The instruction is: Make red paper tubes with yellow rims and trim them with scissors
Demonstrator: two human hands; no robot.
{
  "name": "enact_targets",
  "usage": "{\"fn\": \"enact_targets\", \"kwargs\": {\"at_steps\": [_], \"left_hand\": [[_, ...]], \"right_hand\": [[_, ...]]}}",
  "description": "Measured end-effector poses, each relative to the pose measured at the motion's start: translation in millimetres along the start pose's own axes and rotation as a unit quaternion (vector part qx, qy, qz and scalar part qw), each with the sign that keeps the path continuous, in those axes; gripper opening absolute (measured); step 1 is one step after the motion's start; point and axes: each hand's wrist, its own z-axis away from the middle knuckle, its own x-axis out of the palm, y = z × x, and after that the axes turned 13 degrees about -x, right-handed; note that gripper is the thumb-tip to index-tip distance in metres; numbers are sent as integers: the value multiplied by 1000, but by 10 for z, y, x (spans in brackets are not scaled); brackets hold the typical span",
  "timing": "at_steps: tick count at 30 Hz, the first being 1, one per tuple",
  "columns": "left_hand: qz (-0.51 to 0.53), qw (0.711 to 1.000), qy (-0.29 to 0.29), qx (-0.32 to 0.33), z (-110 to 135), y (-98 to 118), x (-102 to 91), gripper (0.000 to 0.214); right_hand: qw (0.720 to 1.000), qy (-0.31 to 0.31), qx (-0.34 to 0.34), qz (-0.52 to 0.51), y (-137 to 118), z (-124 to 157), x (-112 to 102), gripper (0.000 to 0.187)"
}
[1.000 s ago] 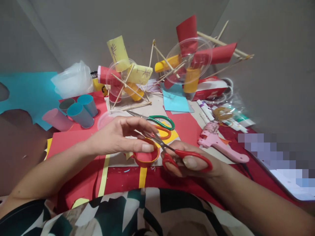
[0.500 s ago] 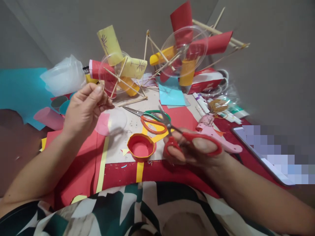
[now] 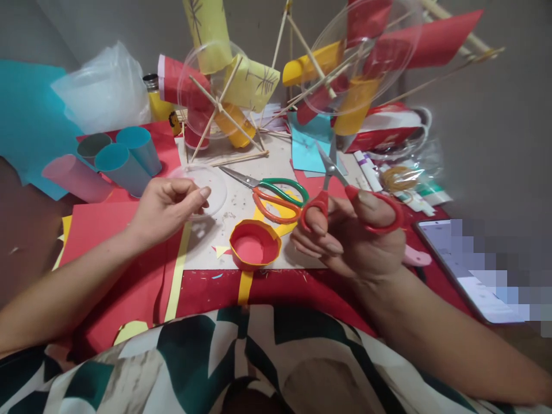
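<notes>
My right hand (image 3: 345, 236) holds a pair of red-handled scissors (image 3: 331, 171), thumb and fingers through the loops. The blades are spread and point up, in front of a light-blue paper piece (image 3: 308, 144). Over a clear plastic disc (image 3: 214, 190) hangs my left hand (image 3: 172, 207), thumb and fingers pinched together; anything between them is too small to make out. Between the hands lie larger scissors (image 3: 276, 198) with one green and one orange handle. Nearer to me is a red paper cup (image 3: 255, 244) with a yellow rim.
Stick-framed pinwheels with yellow paper blades (image 3: 209, 34) and red paper blades (image 3: 431, 43) stand at the back. Blue paper cups (image 3: 114, 161) and red sheets (image 3: 116, 247) are on the left. A phone (image 3: 470, 276) and markers (image 3: 368, 169) lie on the right.
My left hand has come down from beside the yellow pinwheel to over the clear disc. My right hand has risen slightly with the open scissors, and the view has tilted downward.
</notes>
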Motion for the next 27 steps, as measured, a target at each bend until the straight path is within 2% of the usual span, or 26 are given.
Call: {"fn": "enact_targets", "kwargs": {"at_steps": [2, 5, 8, 11, 13, 15, 16, 18, 20, 23, 26, 27], "left_hand": [[24, 999, -25, 15, 73, 139, 65, 28], [-50, 995, -87, 17, 137, 280, 170, 26], [-141, 980, -141, 8, 118, 323, 237, 22], [-152, 972, -178, 13, 63, 341, 225, 23], [-155, 974, -155, 57, 51, 372, 172, 23], [-170, 969, -83, 159, 81, 418, 96, 20], [-185, 957, -39, 221, 112, 444, 54, 17], [-242, 914, 31, 326, 198, 497, -27, 12], [-310, 865, 63, 390, 303, 544, -96, 11], [-372, 821, 66, 429, 453, 581, -156, 17], [-402, 807, 40, 430, 574, 555, -147, 25], [-396, 810, 50, 431, 607, 535, -130, 28]], "right_hand": [[1000, -4, -9, 2, 8, 1, 9, 50], [999, -12, -29, 15, 27, 6, 17, 49], [998, -9, -46, 43, 47, 14, 24, 51], [997, 5, -57, 47, 59, 20, 33, 51], [997, 27, -64, 33, 66, 23, 36, 49], [996, 47, -72, 19, 71, 21, 34, 47], [996, 52, -75, 15, 75, 19, 30, 47], [995, 56, -81, 18, 83, 14, 23, 48], [993, 66, -90, 32, 94, 8, 19, 50], [988, 94, -112, 49, 111, 2, 22, 51], [986, 97, -121, 54, 124, -2, 23, 50], [987, 95, -119, 55, 130, -2, 21, 49]]}}
